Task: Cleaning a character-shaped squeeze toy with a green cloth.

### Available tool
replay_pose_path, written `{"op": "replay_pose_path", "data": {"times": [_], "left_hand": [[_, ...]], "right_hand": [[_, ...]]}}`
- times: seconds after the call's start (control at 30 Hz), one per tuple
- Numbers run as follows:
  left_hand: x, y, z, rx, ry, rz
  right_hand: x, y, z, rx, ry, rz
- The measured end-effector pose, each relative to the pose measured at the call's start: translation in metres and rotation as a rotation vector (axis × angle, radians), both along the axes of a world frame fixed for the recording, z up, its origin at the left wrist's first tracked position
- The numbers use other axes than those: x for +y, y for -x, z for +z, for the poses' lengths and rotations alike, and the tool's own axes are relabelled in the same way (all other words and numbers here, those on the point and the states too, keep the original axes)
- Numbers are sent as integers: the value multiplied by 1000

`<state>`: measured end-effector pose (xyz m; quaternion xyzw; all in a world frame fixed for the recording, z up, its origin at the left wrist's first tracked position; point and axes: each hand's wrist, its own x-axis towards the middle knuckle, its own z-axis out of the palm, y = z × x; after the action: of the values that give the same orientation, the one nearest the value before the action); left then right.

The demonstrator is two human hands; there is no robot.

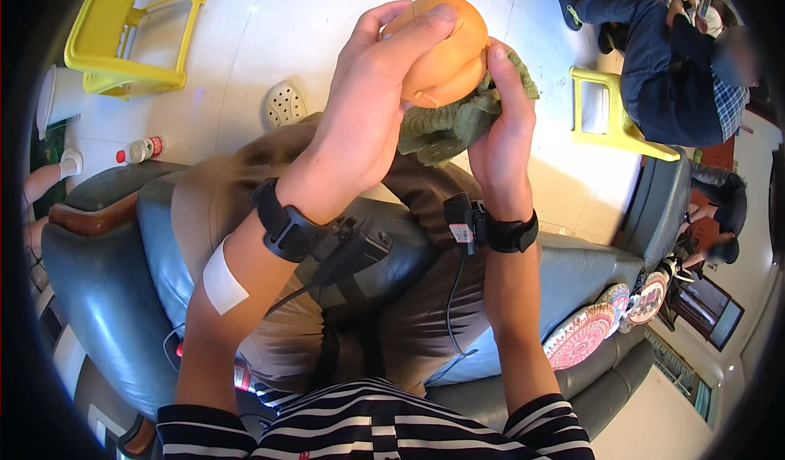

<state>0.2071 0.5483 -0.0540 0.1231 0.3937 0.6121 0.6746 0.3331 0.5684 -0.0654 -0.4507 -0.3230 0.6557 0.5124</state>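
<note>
My left hand (380, 73) grips a round, lobed orange object (451, 61) with a smooth surface; its exact kind cannot be told. The thumb lies over its top. My right hand (506, 116) is at the object's right side, its thumb against the edge and a green knitted cloth (448, 122) between palm and object. The cloth hangs below the orange object. Some fingers of both hands are hidden behind these things. Black straps with small devices are on both wrists.
I sit on a dark leather sofa (98, 257). A yellow stool (129, 37) and a plastic bottle (141, 150) are at the left. Another yellow stool (625, 119) and a seated person (668, 73) are at the right. Round patterned cushions (579, 337) lie on the sofa.
</note>
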Motion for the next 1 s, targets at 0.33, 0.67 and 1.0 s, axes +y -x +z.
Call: {"op": "replay_pose_path", "data": {"times": [0.33,0.67,1.0], "left_hand": [[1,3,-10,-20,-11,-30],[-2,6,-10,-143,-62,-136],[-4,7,-11,-308,-116,-126]], "right_hand": [[0,-4,3,-77,-72,25],[1,-15,-2,16,-164,-143],[7,-23,-6,151,-98,-149]]}}
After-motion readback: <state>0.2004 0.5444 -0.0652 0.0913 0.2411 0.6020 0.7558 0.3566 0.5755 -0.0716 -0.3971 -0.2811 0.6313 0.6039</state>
